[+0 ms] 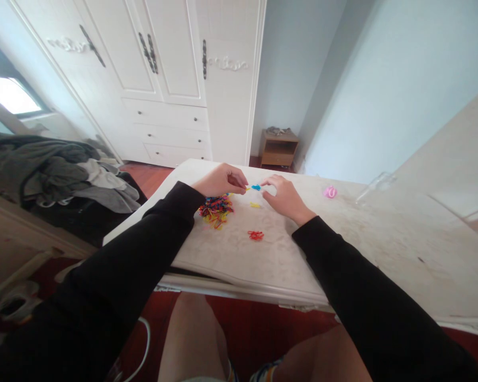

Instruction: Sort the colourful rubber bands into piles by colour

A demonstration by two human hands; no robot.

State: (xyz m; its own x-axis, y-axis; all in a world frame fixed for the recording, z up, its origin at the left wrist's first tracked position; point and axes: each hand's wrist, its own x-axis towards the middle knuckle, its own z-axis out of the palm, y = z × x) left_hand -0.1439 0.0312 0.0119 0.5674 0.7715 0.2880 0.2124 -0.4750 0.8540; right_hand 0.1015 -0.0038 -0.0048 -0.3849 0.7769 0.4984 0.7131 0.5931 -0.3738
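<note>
My left hand [227, 180] reaches over the table with thumb and forefinger pinched on a small yellow band [247, 188]. My right hand [282, 195] faces it from the other side, thumb and fingers apart, its fingertips close to a little blue cluster of bands [256, 187]. Whether they touch the blue bands I cannot tell. Just below lies a small group of yellow bands [255, 205]. Nearer to me is a red group of bands [255, 235]. Under my left wrist sits a larger mixed heap of coloured bands [216, 209], partly hidden by the sleeve.
The pale table [231, 260] has a pink object [330, 192] and a clear, glass-like container [376, 187] towards the right. Dark and grey clothes [51, 170] are piled at the left. Behind stand a white wardrobe [167, 127] and a small wooden nightstand [279, 148].
</note>
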